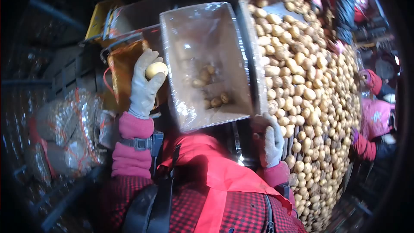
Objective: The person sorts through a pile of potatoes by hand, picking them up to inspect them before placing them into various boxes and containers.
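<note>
My left hand (146,82), in a pale glove, is raised beside the left wall of a box, its thumb and fingers closed on a yellow potato (156,70). The cardboard box (181,47) has a clear plastic liner, and several potatoes (202,77) lie on its bottom. My right hand (272,142), also gloved, is by the box's near right corner, at the edge of the potato-covered table. Its fingers are bent around a shaded brownish shape that I cannot make out clearly.
A broad layer of potatoes (306,95) covers the slatted table on the right, behind a raised edge board (257,69). Co-workers' arms, one in a red sleeve (365,147), reach in from the far side. Orange bags (123,73) and plastic-wrapped bundles (71,133) stand left.
</note>
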The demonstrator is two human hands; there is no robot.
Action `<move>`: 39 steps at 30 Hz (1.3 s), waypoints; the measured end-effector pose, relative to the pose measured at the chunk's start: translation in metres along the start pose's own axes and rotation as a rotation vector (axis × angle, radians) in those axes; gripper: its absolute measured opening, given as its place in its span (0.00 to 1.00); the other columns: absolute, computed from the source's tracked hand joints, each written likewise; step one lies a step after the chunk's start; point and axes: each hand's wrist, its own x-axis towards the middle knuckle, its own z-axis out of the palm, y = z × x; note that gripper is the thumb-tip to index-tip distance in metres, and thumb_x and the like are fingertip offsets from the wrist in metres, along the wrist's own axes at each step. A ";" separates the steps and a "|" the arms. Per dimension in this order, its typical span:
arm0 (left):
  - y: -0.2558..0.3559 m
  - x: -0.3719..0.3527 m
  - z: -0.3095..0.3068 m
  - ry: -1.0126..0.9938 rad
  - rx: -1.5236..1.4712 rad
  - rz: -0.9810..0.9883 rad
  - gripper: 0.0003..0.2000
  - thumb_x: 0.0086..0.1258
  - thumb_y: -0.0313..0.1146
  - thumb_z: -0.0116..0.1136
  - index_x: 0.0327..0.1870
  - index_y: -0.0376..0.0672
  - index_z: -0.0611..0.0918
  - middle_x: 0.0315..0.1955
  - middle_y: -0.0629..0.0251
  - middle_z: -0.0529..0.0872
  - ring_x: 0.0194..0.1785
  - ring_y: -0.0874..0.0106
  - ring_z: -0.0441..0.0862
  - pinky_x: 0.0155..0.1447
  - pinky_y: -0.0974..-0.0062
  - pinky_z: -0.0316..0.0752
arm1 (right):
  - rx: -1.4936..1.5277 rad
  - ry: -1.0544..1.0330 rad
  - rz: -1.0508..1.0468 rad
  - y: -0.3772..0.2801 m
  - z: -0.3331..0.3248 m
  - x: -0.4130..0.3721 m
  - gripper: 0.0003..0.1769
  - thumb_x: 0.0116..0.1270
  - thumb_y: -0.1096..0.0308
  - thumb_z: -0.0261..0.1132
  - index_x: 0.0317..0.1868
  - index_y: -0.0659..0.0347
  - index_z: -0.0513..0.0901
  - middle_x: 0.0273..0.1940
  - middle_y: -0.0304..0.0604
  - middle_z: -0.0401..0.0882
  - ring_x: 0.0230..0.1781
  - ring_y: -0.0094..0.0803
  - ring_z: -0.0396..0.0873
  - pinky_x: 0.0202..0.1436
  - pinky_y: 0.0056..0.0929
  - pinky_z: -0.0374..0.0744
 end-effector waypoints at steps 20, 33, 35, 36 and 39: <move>-0.071 0.060 0.157 -0.442 0.536 0.098 0.24 0.83 0.38 0.53 0.74 0.34 0.73 0.70 0.52 0.76 0.70 0.61 0.76 0.76 0.65 0.69 | 0.092 0.465 -0.026 0.054 -0.066 -0.095 0.24 0.86 0.60 0.54 0.74 0.61 0.73 0.64 0.43 0.81 0.60 0.27 0.81 0.55 0.26 0.83; 0.071 -0.038 0.388 -1.066 0.658 0.884 0.20 0.74 0.28 0.63 0.66 0.36 0.80 0.63 0.49 0.83 0.67 0.55 0.80 0.73 0.60 0.72 | 0.458 0.575 -0.197 0.060 -0.146 -0.124 0.22 0.86 0.66 0.51 0.73 0.65 0.74 0.61 0.45 0.82 0.56 0.27 0.82 0.58 0.28 0.84; 0.077 -0.056 0.433 -1.208 0.662 0.952 0.22 0.71 0.29 0.65 0.66 0.39 0.80 0.63 0.49 0.83 0.66 0.52 0.80 0.72 0.57 0.72 | 0.550 0.535 -0.217 0.063 -0.153 -0.127 0.22 0.86 0.66 0.52 0.73 0.65 0.74 0.61 0.46 0.82 0.54 0.29 0.83 0.59 0.29 0.84; 0.082 -0.064 0.455 -1.275 0.712 1.017 0.23 0.70 0.31 0.66 0.66 0.41 0.80 0.62 0.50 0.83 0.66 0.51 0.80 0.71 0.57 0.73 | 0.630 0.525 -0.234 0.070 -0.153 -0.125 0.22 0.85 0.66 0.52 0.73 0.66 0.73 0.60 0.48 0.82 0.54 0.30 0.83 0.59 0.31 0.84; 0.071 -0.070 0.518 -1.417 0.753 1.151 0.25 0.68 0.38 0.66 0.67 0.48 0.79 0.62 0.51 0.81 0.66 0.49 0.76 0.69 0.52 0.71 | 0.757 0.544 -0.192 0.069 -0.153 -0.126 0.23 0.85 0.64 0.53 0.72 0.67 0.73 0.59 0.48 0.82 0.53 0.31 0.83 0.59 0.32 0.84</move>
